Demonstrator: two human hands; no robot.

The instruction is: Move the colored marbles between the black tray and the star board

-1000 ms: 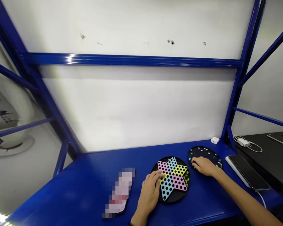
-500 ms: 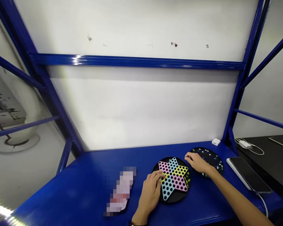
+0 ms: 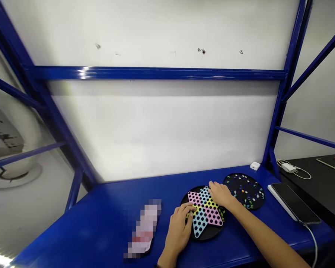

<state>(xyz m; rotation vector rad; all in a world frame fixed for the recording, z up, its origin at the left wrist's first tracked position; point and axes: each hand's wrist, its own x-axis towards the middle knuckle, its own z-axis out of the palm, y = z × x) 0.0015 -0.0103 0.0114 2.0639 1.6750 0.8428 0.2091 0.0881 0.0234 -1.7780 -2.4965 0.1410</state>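
Note:
A Chinese checkers board [image 3: 200, 219] lies on the blue table, its pink, blue and yellow star full of black holes set in a round black base. My left hand [image 3: 179, 226] rests on the board's left side, fingers bent over the yellow point and thumb apart from them. Over the upper right of the star is my right hand [image 3: 221, 194], its fingers closed and pointing down by the blue point. Whatever the fingertips hold is too small to make out. Green-yellow marbles [image 3: 223, 214] show along the base's right side, partly covered by my right wrist.
A round black tray [image 3: 231, 180] with several loose marbles stands right of the board. Farther right, a phone [image 3: 294, 203] lies on a white box with a cable. A small white case [image 3: 255, 166] sits at the back. A blurred-out flat object [image 3: 145, 227] lies left.
My right hand has moved left from the marble tray to the star's upper right. My left hand stays on the board. The view has shifted slightly.

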